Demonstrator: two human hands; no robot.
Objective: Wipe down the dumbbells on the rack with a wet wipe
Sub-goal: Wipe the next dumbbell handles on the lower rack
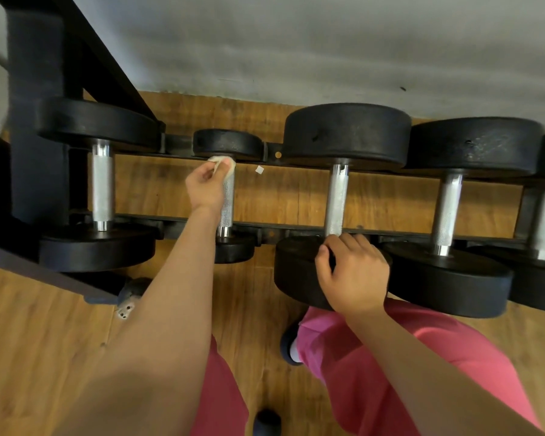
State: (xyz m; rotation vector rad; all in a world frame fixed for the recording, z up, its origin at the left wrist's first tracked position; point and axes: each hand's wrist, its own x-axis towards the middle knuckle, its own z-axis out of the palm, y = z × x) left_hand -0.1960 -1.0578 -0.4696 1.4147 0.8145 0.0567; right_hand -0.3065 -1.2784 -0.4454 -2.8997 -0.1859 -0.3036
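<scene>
Left hand pinches wet wipe on small dumbbell, whose handle wants end-to-end strokes; right hand grips larger dumbbell.

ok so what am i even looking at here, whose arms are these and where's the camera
No machine here: these are a person's two bare arms, filmed by one wide-angle camera worn on the head, looking down. A black metal rack holds a row of black round-headed dumbbells with silver knurled handles above a wooden floor. The left hand pinches a crumpled white wet wipe against the far end of the handle of the small dumbbell. The right hand grips the near head of the bigger dumbbell beside it. The pink trousers are the person's own legs.
</scene>
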